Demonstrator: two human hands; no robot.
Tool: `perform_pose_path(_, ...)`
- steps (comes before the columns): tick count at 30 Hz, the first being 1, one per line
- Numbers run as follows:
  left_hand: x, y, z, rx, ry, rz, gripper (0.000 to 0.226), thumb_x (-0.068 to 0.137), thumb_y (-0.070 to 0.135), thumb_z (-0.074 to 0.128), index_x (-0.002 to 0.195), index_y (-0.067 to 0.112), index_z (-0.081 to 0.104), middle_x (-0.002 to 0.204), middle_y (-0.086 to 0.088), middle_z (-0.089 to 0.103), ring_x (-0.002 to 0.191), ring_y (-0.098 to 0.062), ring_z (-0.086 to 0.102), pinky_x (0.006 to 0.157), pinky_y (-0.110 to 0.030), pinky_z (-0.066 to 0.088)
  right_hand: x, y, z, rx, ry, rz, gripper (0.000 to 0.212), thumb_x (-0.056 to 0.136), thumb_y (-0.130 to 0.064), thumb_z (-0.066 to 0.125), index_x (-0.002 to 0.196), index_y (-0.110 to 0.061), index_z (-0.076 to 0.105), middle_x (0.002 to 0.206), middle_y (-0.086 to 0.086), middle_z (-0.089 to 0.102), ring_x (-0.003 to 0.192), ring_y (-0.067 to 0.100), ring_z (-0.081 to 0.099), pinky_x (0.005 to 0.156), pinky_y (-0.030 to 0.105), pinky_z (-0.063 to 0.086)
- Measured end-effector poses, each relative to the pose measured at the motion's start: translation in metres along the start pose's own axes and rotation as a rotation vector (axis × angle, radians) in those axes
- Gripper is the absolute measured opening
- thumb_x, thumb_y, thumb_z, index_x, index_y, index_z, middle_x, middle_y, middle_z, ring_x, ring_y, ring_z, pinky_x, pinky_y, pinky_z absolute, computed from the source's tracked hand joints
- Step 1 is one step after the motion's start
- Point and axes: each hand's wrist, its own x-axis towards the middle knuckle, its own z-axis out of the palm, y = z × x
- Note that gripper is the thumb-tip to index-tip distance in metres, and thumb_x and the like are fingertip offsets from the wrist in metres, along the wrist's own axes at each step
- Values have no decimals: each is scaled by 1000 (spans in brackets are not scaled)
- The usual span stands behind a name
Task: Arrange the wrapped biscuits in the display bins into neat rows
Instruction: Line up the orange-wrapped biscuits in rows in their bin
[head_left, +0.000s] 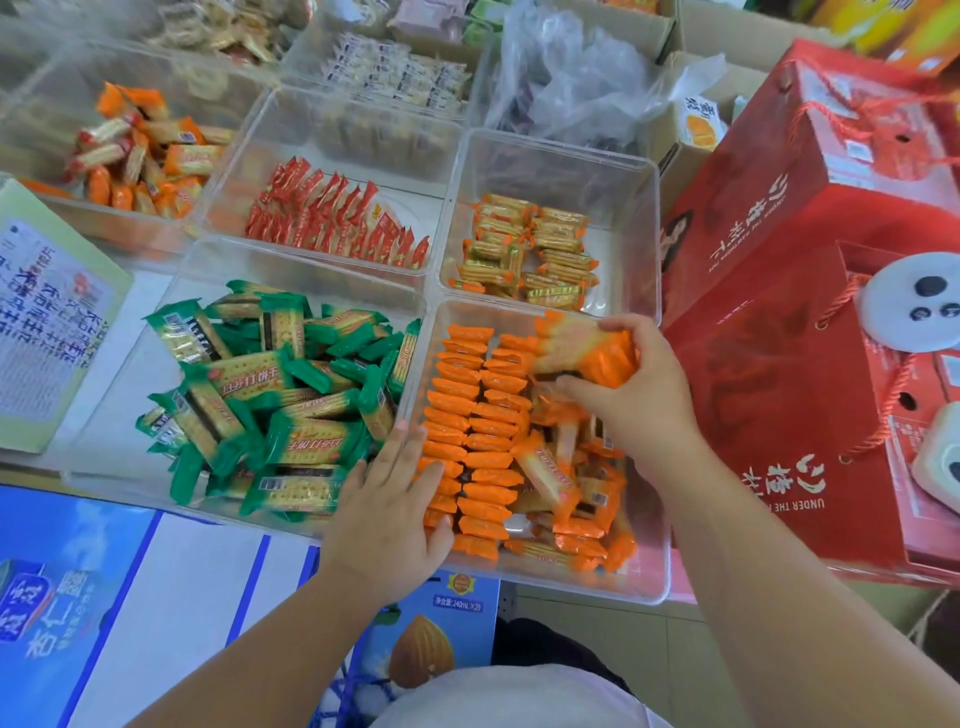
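Your right hand (641, 400) grips orange biscuits (605, 358) over the bin (657, 584); your left hand (395, 499) lies flat on its rows (483, 415). Red boxes (779, 395) crowd the bin's right.

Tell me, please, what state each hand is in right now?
The left hand is open, straight fingers resting on the orange biscuit rows.
The right hand grips a stack of orange biscuits.

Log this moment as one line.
phase: arranging | left hand: presses rows | right hand: grips orange stack | bin: left part in rows, right part loose | green biscuits: loose pile
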Motion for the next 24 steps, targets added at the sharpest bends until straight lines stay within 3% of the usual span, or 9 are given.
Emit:
perform_pose_path(4, 0, 0, 1, -1, 18, 10, 59, 87, 52, 49, 136, 20, 58, 164, -8, 27, 155, -24, 6, 106, -58, 42, 6, -5, 33, 271, -154, -5, 69, 62, -33, 94, 118, -45, 56, 120, -13, 65, 107, 4, 65, 85, 24, 56)
perform_pose_path(6, 0, 0, 1, -7, 22, 15, 59, 87, 51, 50, 135, 20, 59, 163, -8, 29, 155, -25, 7, 106, -58, 42, 12, 7, 54, 108, -246, -32, 77, 69, -33, 92, 134, -42, 50, 136, -10, 58, 125, 9, 55, 102, 31, 49)
perform_pose_path(8, 0, 0, 0, -18, 27, 17, 58, 87, 50, 51, 134, 19, 59, 163, -9, 30, 155, -25, 8, 105, -58, 42, 18, 20, 69, -306, -368, -45, 93, 76, -47, 84, 152, -44, 30, 154, -6, 43, 141, 23, 38, 114, 41, 37)
perform_pose_path(11, 0, 0, 0, -19, 19, 14, 58, 87, 50, 50, 137, 20, 57, 163, -8, 28, 155, -25, 6, 105, -57, 43, 20, 34, 70, -583, -343, -20, 119, 71, -70, 76, 159, -41, 2, 165, -3, 24, 149, 31, 22, 118, 51, 29)
perform_pose_path(14, 0, 0, 0, -20, 9, 1, 60, 88, 52, 47, 138, 21, 56, 164, -8, 26, 155, -24, 5, 106, -57, 42, 9, 39, 56, -470, -214, -18, 124, 63, -80, 73, 157, -39, 4, 164, -1, 24, 148, 26, 21, 118, 49, 27)
perform_pose_path(16, 0, 1, 0, -19, 3, -9, 61, 88, 53, 44, 140, 22, 55, 165, -7, 25, 155, -24, 4, 107, -57, 41, -9, 49, 43, -497, -167, -30, 111, 67, -77, 72, 153, -28, 24, 154, 3, 36, 142, 28, 31, 115, 47, 33)
perform_pose_path(19, 0, 1, 0, -24, -5, -19, 62, 88, 54, 44, 141, 23, 53, 166, -6, 21, 155, -23, -1, 108, -56, 40, -41, 65, 27, -653, -378, 36, 102, 64, -77, 74, 142, -21, 41, 139, 3, 46, 131, 26, 42, 106, 42, 43)
perform_pose_path(21, 1, 1, 0, -23, -12, -21, 61, 88, 54, 45, 140, 23, 54, 166, -6, 21, 155, -22, -2, 107, -56, 40, -57, 76, 25, -804, -563, 41, 109, 60, -75, 77, 146, -25, 35, 141, 1, 44, 128, 25, 44, 104, 40, 44)
perform_pose_path(24, 0, 1, -1, -21, -26, -24, 61, 88, 54, 45, 141, 24, 53, 166, -5, 21, 155, -22, -3, 107, -56, 40, -66, 88, 28, -1018, -640, -111, 124, 62, -70, 79, 157, -30, 9, 152, 5, 30, 137, 29, 37, 116, 43, 32)
